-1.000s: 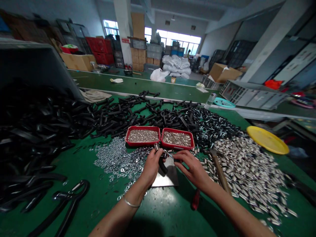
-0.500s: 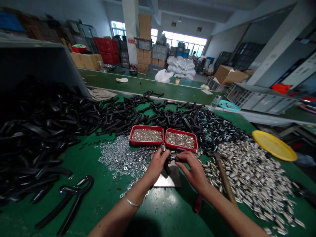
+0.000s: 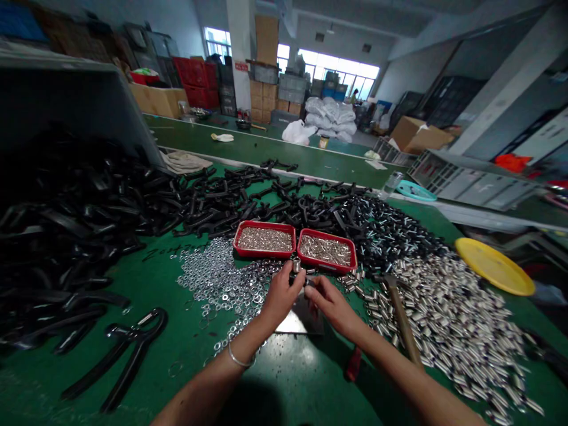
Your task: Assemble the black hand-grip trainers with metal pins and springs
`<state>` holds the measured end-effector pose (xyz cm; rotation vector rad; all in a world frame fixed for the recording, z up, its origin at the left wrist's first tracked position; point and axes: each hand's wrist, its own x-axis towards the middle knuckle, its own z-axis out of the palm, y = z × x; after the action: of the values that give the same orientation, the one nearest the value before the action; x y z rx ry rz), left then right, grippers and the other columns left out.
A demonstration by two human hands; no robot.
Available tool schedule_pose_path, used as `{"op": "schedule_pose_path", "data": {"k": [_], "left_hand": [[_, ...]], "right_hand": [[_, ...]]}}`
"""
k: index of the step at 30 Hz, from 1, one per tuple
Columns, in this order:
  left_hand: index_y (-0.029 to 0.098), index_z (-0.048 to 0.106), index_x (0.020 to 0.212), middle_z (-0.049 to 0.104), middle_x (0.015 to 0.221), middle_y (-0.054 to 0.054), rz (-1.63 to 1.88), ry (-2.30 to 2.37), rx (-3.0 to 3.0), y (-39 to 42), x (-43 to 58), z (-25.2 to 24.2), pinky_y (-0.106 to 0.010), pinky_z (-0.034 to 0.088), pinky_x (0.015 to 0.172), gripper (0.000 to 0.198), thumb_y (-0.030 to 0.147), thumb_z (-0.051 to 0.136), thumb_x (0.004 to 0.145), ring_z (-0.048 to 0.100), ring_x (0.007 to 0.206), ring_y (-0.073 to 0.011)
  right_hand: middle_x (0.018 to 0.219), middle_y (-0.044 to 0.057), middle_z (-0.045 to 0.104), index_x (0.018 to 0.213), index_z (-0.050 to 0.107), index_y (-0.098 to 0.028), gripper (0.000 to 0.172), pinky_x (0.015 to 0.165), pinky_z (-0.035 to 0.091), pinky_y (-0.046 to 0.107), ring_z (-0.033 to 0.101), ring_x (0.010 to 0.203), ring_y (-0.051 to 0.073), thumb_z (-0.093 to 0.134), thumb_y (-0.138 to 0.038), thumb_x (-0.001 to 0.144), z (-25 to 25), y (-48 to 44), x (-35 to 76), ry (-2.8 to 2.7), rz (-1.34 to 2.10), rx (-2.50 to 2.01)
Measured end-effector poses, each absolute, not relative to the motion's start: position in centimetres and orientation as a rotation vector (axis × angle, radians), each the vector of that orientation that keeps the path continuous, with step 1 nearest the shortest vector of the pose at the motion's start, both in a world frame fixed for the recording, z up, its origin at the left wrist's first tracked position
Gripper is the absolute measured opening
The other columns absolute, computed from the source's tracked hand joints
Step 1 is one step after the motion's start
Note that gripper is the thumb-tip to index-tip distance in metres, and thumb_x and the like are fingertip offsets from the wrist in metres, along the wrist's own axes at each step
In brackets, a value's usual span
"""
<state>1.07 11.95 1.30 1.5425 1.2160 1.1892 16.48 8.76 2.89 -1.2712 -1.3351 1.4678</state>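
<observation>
My left hand is closed on a black metal part, mostly hidden by the fingers, with a coil spring showing above the thumb. My right hand meets it from the right, its fingers closed on a small dark piece at the same part; its exact kind is hidden. Both hands are above a flat metal plate. Just beyond them stand two red trays, the left tray and the right tray, filled with small metal pieces. Loose washers lie left of my hands.
Black handles are heaped at left and back. A hand-grip exerciser lies front left. At right are a hammer, heaped springs, black-headed screws and a yellow lid. A red handle lies near my right forearm.
My right hand has moved left, closer to my left hand, and its fingers have curled in. The shiny piece seen between the hands is now mostly covered. The view has shifted slightly.
</observation>
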Motion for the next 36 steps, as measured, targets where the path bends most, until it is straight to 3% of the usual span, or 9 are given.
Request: {"op": "schedule_pose_path", "data": {"k": [6,10,12,17,22,26,31,34,36], "left_hand": [[0.020,0.056,0.088,0.060,0.081,0.001,1.118,1.017,1.639,12.5,0.3,1.3,-0.026,0.043,0.075,0.022,0.041,0.050,0.094,0.057,0.076,-0.0150],[0.020,0.054,0.087,0.057,0.076,0.002,1.116,1.109,1.588,12.9,0.0,1.0,-0.025,0.041,0.069,0.023,0.041,0.049,0.096,0.054,0.072,-0.0140],[0.020,0.055,0.089,0.058,0.078,0.002,1.133,1.107,1.587,13.0,0.0,0.8,-0.025,0.041,0.071,0.023,0.040,0.049,0.096,0.055,0.074,-0.0143],[0.019,0.058,0.091,0.061,0.083,0.000,1.120,0.997,1.644,12.6,0.2,1.1,-0.027,0.044,0.077,0.024,0.041,0.050,0.097,0.058,0.078,-0.0154],[0.019,0.058,0.098,0.062,0.093,-0.003,1.129,0.933,1.588,12.6,0.5,1.4,-0.029,0.047,0.085,0.023,0.039,0.046,0.100,0.060,0.088,-0.0172],[0.019,0.058,0.104,0.058,0.110,-0.007,1.265,0.901,1.687,12.6,0.6,1.4,-0.032,0.043,0.100,0.021,0.035,0.044,0.101,0.057,0.107,-0.0191],[0.019,0.055,0.101,0.058,0.099,-0.007,1.229,1.050,1.704,12.3,0.7,1.2,-0.036,0.047,0.094,0.021,0.034,0.040,0.102,0.058,0.099,-0.0202],[0.019,0.054,0.101,0.057,0.103,-0.008,1.251,1.002,1.853,12.2,0.8,1.0,-0.036,0.046,0.096,0.019,0.033,0.041,0.102,0.057,0.102,-0.0201],[0.020,0.053,0.102,0.057,0.103,-0.008,1.272,1.024,1.891,12.2,0.9,0.7,-0.035,0.047,0.096,0.018,0.033,0.040,0.102,0.058,0.101,-0.0197]], "right_hand": [[0.046,-0.004,0.049,0.069,0.054,-0.019,0.074,0.031,0.025,0.021,0.033,0.028,0.008,0.018,-0.081,0.089,2.7,8.7,16.9,-1.240,2.018,-1.246],[0.078,0.008,0.067,0.089,0.064,-0.017,0.060,0.051,0.045,0.026,0.061,0.061,0.016,0.044,-0.074,0.088,2.9,8.9,17.2,-1.720,1.258,-1.485],[0.092,0.009,0.068,0.097,0.063,-0.019,0.050,0.062,0.048,0.027,0.063,0.077,0.019,0.056,-0.067,0.086,2.8,8.8,17.2,-1.788,0.977,-1.482],[0.064,0.005,0.063,0.091,0.062,-0.016,0.076,0.042,0.039,0.025,0.050,0.042,0.013,0.006,-0.068,0.097,2.6,8.6,17.3,-1.755,1.535,-1.381],[0.085,0.007,0.069,0.101,0.061,-0.018,0.052,0.052,0.043,0.024,0.060,0.063,0.015,0.051,-0.068,0.089,3.0,8.8,17.7,-1.792,1.137,-1.495],[0.063,0.004,0.063,0.090,0.063,-0.017,0.070,0.046,0.039,0.025,0.050,0.045,0.014,0.013,-0.064,0.099,2.9,9.1,17.7,-1.871,1.361,-1.476],[0.081,0.007,0.067,0.091,0.060,-0.018,0.052,0.057,0.044,0.026,0.060,0.066,0.017,0.046,-0.068,0.091,2.5,8.9,17.4,-1.882,0.935,-1.524],[0.059,0.003,0.061,0.082,0.060,-0.017,0.074,0.045,0.038,0.025,0.049,0.043,0.013,0.006,-0.065,0.098,2.5,8.6,17.1,-1.888,1.365,-1.453],[0.060,0.003,0.061,0.084,0.061,-0.017,0.077,0.045,0.039,0.026,0.049,0.042,0.013,0.003,-0.065,0.098,2.7,8.5,17.1,-1.898,1.372,-1.454]]}}
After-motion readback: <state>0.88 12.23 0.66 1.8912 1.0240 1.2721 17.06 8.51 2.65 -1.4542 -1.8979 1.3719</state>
